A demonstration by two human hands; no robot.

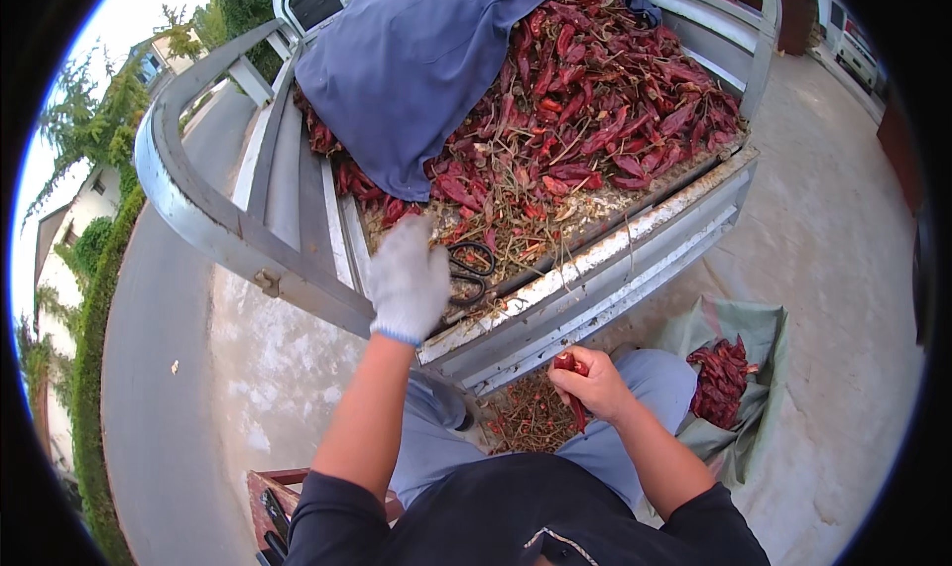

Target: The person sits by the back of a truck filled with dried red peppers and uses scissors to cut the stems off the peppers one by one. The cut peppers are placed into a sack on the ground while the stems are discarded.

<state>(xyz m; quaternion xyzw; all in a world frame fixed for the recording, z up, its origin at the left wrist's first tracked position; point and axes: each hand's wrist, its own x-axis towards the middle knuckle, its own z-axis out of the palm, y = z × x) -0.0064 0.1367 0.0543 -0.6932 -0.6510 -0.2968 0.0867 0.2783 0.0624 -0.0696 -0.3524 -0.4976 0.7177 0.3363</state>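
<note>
My left hand (405, 280) wears a white knit glove and reaches over the near left corner of the cargo bed. It is blurred and its fingertips face away, so what they touch cannot be told. Beside it lie black-handled scissors (476, 268), their blades hidden by stems. My bare right hand (595, 387) grips red dried chili peppers (573, 402) above my lap. A large heap of dried red chilies (610, 112) fills the far part of the bed, partly covered by a blue cloth (401, 68).
The bed's rusty metal tailgate edge (587, 268) runs before me, with a curved side rail (193, 209) at left. An open green sack (770, 387) holding chilies (721, 384) stands right of my knee. Cut stems (532, 413) litter the ground between my legs.
</note>
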